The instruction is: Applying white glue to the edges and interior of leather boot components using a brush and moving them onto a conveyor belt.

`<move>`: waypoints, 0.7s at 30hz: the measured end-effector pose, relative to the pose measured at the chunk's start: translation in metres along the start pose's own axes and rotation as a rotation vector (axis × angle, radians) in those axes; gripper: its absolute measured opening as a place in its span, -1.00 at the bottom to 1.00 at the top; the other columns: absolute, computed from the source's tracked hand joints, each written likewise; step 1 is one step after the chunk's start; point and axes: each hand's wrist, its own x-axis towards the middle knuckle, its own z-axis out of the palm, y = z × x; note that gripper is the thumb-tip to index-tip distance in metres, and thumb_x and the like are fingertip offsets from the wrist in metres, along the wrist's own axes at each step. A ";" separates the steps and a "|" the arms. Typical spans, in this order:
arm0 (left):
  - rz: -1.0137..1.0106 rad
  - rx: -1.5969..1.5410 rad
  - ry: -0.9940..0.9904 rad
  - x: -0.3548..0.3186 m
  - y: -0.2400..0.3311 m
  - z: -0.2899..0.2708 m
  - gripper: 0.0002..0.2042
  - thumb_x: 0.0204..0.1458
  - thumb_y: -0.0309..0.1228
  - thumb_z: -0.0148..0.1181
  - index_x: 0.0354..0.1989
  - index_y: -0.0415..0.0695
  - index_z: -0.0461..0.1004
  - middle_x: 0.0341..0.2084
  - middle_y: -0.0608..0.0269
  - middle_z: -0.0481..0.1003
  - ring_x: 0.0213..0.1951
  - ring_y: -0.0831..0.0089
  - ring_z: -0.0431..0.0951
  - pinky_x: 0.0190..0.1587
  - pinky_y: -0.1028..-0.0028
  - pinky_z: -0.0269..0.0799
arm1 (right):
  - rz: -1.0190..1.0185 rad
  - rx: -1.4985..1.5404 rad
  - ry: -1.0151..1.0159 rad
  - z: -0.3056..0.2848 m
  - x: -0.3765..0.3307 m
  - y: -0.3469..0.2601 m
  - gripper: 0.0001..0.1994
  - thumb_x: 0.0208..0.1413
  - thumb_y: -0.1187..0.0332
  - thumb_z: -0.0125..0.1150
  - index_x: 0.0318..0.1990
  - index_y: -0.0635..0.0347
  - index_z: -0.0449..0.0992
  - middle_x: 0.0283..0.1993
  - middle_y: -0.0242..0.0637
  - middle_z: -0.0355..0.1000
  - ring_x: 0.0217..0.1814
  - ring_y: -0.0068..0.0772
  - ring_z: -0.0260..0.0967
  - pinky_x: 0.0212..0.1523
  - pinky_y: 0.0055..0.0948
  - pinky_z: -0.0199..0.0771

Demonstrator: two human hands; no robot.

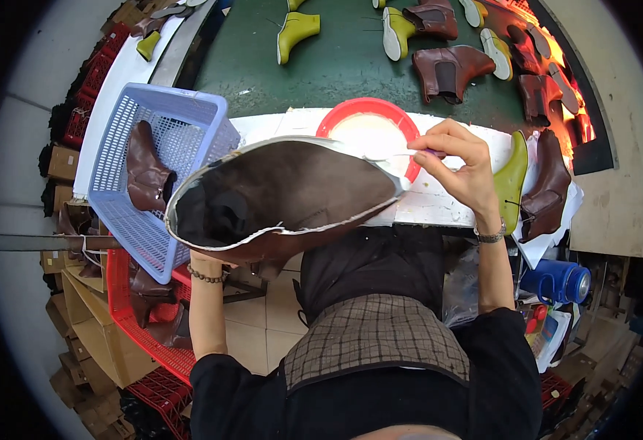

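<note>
My left hand (215, 262) grips a brown leather boot upper (307, 183) from underneath, most of its fingers hidden behind the leather. The wide opening faces up, with a pale, whitish edge all round and a dark inside. In my right hand (464, 165), fingers pinched, is a small brush (386, 155) with a purplish handle and a white tip. That tip lies at the rim of the upper, near its pointed right end. Just behind stands a round red basin (365, 107) holding a creamy white liquid.
A light-blue plastic basket (222, 132) with a brown boot (145, 165) stands at left. On the green belt (263, 92) lie several brown and yellow-green boots. At right are a yellow-green boot (511, 180), a brown boot (545, 191) and a blue flask (556, 282). A red crate (120, 293) is lower left.
</note>
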 end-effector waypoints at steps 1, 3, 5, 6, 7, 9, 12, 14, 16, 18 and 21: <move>0.005 0.020 -0.036 -0.003 0.004 0.006 -0.29 0.10 -0.16 0.27 0.42 -0.11 0.18 0.31 0.06 0.32 0.24 0.18 0.38 0.32 0.21 0.30 | -0.014 -0.031 -0.039 0.001 0.003 -0.001 -0.84 0.03 0.58 0.39 -0.21 0.24 0.71 -0.30 -0.32 0.54 -0.33 -0.54 0.46 -0.32 -0.56 0.43; 0.017 0.058 -0.114 0.017 0.002 0.024 -0.26 0.10 -0.14 0.26 0.43 -0.11 0.14 0.33 0.06 0.29 0.27 0.18 0.34 0.34 0.21 0.27 | -0.083 -0.050 -0.070 0.005 0.014 -0.004 -0.82 0.05 0.60 0.37 -0.17 0.26 0.70 -0.26 -0.30 0.53 -0.28 -0.54 0.47 -0.25 -0.56 0.46; 0.033 0.093 -0.198 0.016 0.003 0.040 -0.24 0.11 -0.11 0.26 0.45 -0.11 0.11 0.34 0.06 0.27 0.30 0.18 0.30 0.36 0.20 0.24 | -0.102 -0.025 -0.073 0.008 0.021 -0.004 -0.82 0.04 0.59 0.37 -0.17 0.26 0.70 -0.26 -0.30 0.53 -0.27 -0.53 0.47 -0.25 -0.55 0.46; 0.046 0.115 -0.230 0.019 0.005 0.049 -0.23 0.11 -0.10 0.25 0.45 -0.11 0.09 0.35 0.05 0.25 0.32 0.18 0.28 0.37 0.20 0.22 | -0.132 0.011 -0.083 0.010 0.027 -0.005 -0.82 0.04 0.59 0.38 -0.17 0.25 0.70 -0.26 -0.29 0.53 -0.27 -0.52 0.46 -0.25 -0.54 0.45; 0.058 0.137 -0.262 0.015 0.006 0.060 -0.21 0.11 -0.08 0.25 0.46 -0.11 0.08 0.36 0.05 0.24 0.33 0.18 0.26 0.38 0.20 0.21 | -0.168 -0.009 -0.099 0.010 0.032 -0.006 -0.82 0.03 0.58 0.39 -0.17 0.24 0.71 -0.26 -0.30 0.54 -0.25 -0.50 0.45 -0.25 -0.52 0.44; 0.080 0.182 -0.325 0.025 0.007 0.080 -0.19 0.12 -0.06 0.25 0.48 -0.11 0.04 0.38 0.05 0.21 0.36 0.18 0.22 0.40 0.19 0.18 | -0.214 -0.020 -0.079 0.010 0.040 -0.009 -0.84 0.03 0.54 0.41 -0.20 0.19 0.72 -0.30 -0.33 0.54 -0.32 -0.51 0.43 -0.31 -0.50 0.39; 0.113 0.248 -0.415 0.032 0.014 0.095 -0.15 0.12 -0.02 0.24 0.50 -0.10 -0.01 0.41 0.05 0.16 0.41 0.18 0.16 0.43 0.19 0.13 | -0.213 0.015 -0.056 0.004 0.041 -0.015 -0.85 0.01 0.49 0.44 -0.23 0.12 0.73 -0.35 -0.39 0.54 -0.39 -0.53 0.41 -0.31 -0.47 0.31; -0.305 -0.173 -0.258 0.032 0.014 0.105 -0.10 0.03 -0.16 0.37 0.50 -0.08 -0.01 0.35 -0.02 0.25 0.19 0.01 0.40 0.11 0.09 0.48 | -0.258 -0.084 -0.076 -0.006 0.041 -0.019 -0.84 -0.01 0.47 0.46 -0.24 0.09 0.73 -0.35 -0.42 0.55 -0.36 -0.55 0.41 -0.25 -0.48 0.25; -0.431 -0.256 -0.301 0.028 0.017 0.113 -0.19 -0.03 -0.27 0.34 0.41 -0.17 0.08 0.19 -0.04 0.31 0.01 0.08 0.39 -0.04 0.14 0.42 | -0.273 -0.108 -0.108 -0.006 0.046 -0.025 -0.84 -0.03 0.44 0.47 -0.24 0.06 0.73 -0.35 -0.45 0.54 -0.34 -0.56 0.41 -0.20 -0.48 0.20; -0.559 -0.343 -0.356 0.026 0.017 0.123 -0.27 -0.08 -0.37 0.32 0.32 -0.26 0.17 0.02 -0.05 0.37 -0.17 0.15 0.38 -0.19 0.20 0.37 | -0.338 -0.136 -0.184 -0.001 0.054 -0.031 -0.86 -0.02 0.41 0.48 -0.25 0.05 0.73 -0.36 -0.47 0.54 -0.34 -0.55 0.42 -0.18 -0.47 0.18; -0.754 -0.472 -0.454 0.029 0.016 0.136 -0.38 -0.16 -0.52 0.28 0.18 -0.40 0.31 -0.22 -0.07 0.46 -0.44 0.25 0.37 -0.43 0.29 0.29 | -0.420 -0.145 -0.247 0.006 0.064 -0.036 -0.81 -0.06 0.46 0.48 -0.23 0.06 0.73 -0.29 -0.45 0.52 -0.29 -0.50 0.36 -0.13 -0.46 0.21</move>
